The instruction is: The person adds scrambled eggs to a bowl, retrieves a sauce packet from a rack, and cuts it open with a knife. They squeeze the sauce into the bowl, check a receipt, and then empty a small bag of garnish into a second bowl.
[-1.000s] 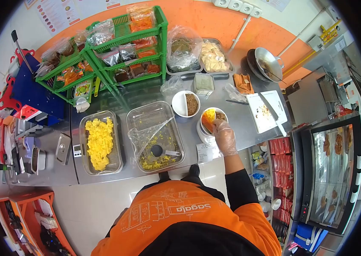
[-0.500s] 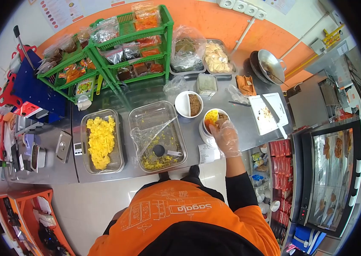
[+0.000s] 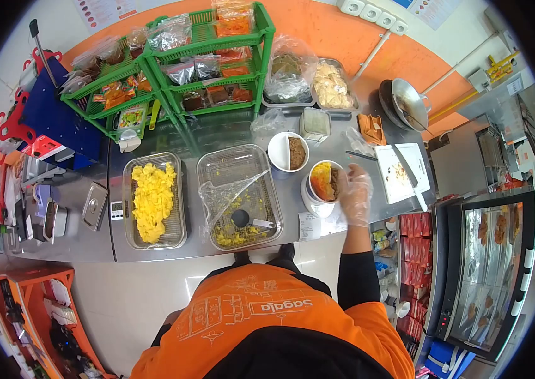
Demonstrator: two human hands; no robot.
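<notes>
A smooth, glossy grey metal bench (image 3: 84, 243) carries a shiny clear plastic tray of yellow food (image 3: 180, 218) and a matt white plastic cutting board (image 3: 394, 165), beside glossy green plastic basket racks (image 3: 204, 105).

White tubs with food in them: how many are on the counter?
2. One tub stands right of the large tray; the other tub is nearer, beside the gloved right hand. It seems to sit on a stack, so food-filled tubs could be hidden.

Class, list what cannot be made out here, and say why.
Head view throughout:
- Left hand: out of sight, perhaps behind the shirt.
- Right hand: curled fingers may hide something small.
- Receipt: print too small.
- Orange food: covers whatever lies beneath.
- Poster: cut off by top edge.
</notes>
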